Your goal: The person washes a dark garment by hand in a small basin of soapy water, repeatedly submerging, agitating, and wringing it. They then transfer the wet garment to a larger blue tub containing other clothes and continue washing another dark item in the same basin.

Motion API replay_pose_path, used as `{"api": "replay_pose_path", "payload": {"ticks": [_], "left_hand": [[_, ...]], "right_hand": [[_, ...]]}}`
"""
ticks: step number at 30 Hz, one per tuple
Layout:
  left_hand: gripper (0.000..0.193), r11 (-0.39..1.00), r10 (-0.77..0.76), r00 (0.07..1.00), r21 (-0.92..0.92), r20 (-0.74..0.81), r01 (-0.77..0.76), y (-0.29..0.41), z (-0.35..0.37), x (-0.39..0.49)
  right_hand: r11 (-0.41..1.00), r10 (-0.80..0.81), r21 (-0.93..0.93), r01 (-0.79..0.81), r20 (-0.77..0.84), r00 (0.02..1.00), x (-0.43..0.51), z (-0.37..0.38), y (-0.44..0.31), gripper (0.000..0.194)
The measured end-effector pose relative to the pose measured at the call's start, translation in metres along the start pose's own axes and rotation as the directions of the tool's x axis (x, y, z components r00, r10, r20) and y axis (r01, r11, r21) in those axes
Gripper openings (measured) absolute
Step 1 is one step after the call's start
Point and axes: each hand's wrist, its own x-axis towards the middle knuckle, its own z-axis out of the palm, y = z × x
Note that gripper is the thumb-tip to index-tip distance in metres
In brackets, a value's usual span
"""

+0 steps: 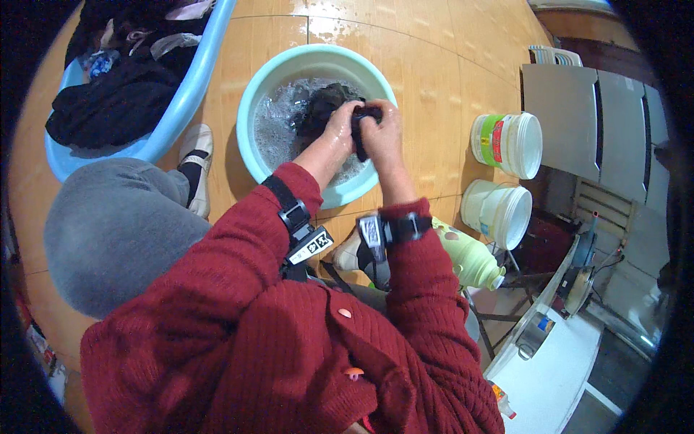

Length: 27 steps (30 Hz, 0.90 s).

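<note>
A round light-turquoise plastic basin (pixel 250 157) stands on the floor, holding sudsy water (pixel 274 116). Dark wet cloth (pixel 322 106) lies partly in the suds near the basin's middle. Above the basin's right side, my left hand (pixel 342 123) and my right hand (pixel 381 127) are pressed close together. Both grip a bunched part of dark cloth (pixel 359 133), and one end hangs down between them. Whether this bunch joins the cloth in the water, I cannot tell.
At the left, a blue plastic tub (pixel 190 92) holds dark clothes (pixel 116 103). Two white plastic buckets (pixel 496 144) (pixel 490 209) stand on the right, with a light-green jug-shaped container (pixel 466 257) nearer me. Wet patches (pixel 331 24) mark the tiled floor beyond the basin.
</note>
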Motion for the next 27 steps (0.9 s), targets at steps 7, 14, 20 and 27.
{"api": "replay_pose_path", "payload": {"ticks": [7, 14, 20, 27], "left_hand": [[0.017, 1.000, 0.007, 0.997, 0.009, 0.073, -0.007, -0.004, 0.000, -0.004], [0.034, 0.370, 0.322, 0.947, 0.919, 0.012, -0.138, 0.009, 0.019, -0.004], [0.038, -0.305, 0.068, 0.992, 0.949, 0.106, -0.080, -0.017, 0.013, -0.008], [0.029, 0.585, -0.094, 0.995, 0.806, -0.041, 0.088, -0.013, -0.054, 0.005]], "right_hand": [[0.973, -0.021, -0.229, -0.028, -0.208, 0.978, -0.010, 0.014, -0.009, 0.028], [0.889, 0.414, 0.045, -0.455, 0.344, 0.843, 0.013, -0.059, 0.017, 0.057], [0.883, 0.349, 0.083, -0.462, 0.543, 0.764, 0.023, -0.027, 0.032, 0.078], [0.956, 0.271, -0.154, -0.248, 0.157, 0.950, 0.023, 0.028, 0.091, 0.062]]}}
